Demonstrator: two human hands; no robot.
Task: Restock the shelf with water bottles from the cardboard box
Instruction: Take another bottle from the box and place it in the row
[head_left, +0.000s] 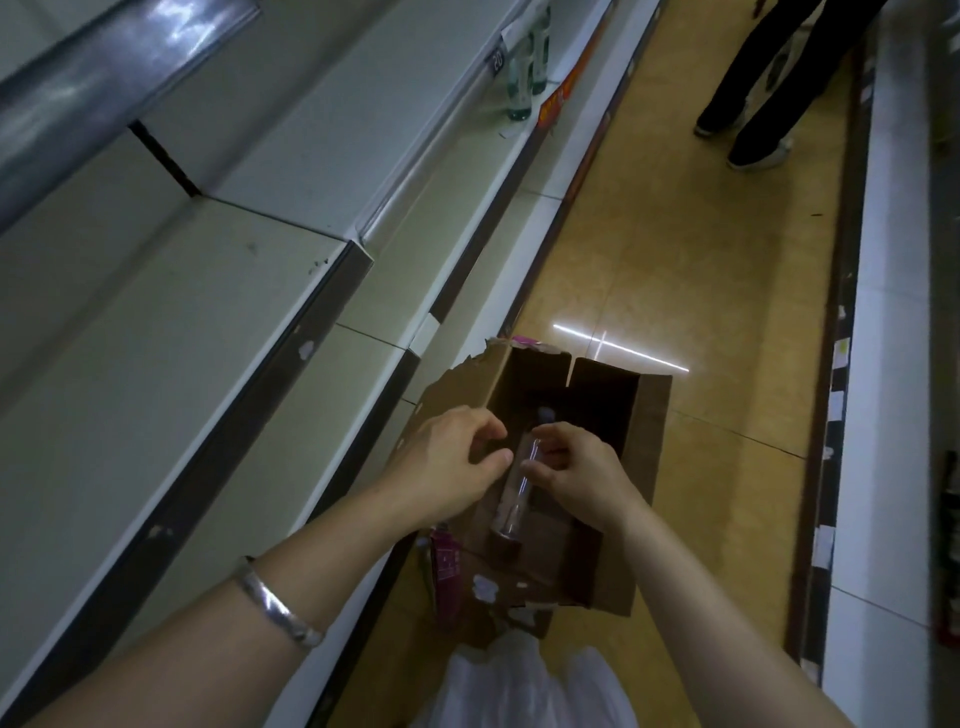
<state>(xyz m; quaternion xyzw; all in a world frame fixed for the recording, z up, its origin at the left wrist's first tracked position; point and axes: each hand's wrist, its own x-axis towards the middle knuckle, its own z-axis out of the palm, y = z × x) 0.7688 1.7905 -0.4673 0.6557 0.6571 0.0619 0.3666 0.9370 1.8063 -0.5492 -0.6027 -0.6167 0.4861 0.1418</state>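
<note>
An open cardboard box (649, 447) with torn flaps stands on the floor beside the shelving. A clear water bottle (514, 499) lies inside it, cap end towards me. My right hand (582, 478) curls its fingers round the bottle's upper part. My left hand (452, 457) hovers over the box's left edge with fingers loosely curled, holding nothing, just left of the bottle. The white shelf (156, 322) at left is bare. Two green-tinted bottles (527, 67) stand on a lower shelf far up the aisle.
The tan tiled aisle floor (701, 260) runs ahead. A person's legs in dark trousers (763, 88) stand at the top right. Another shelf edge (878, 312) lines the right side. My white garment (524, 686) shows at the bottom.
</note>
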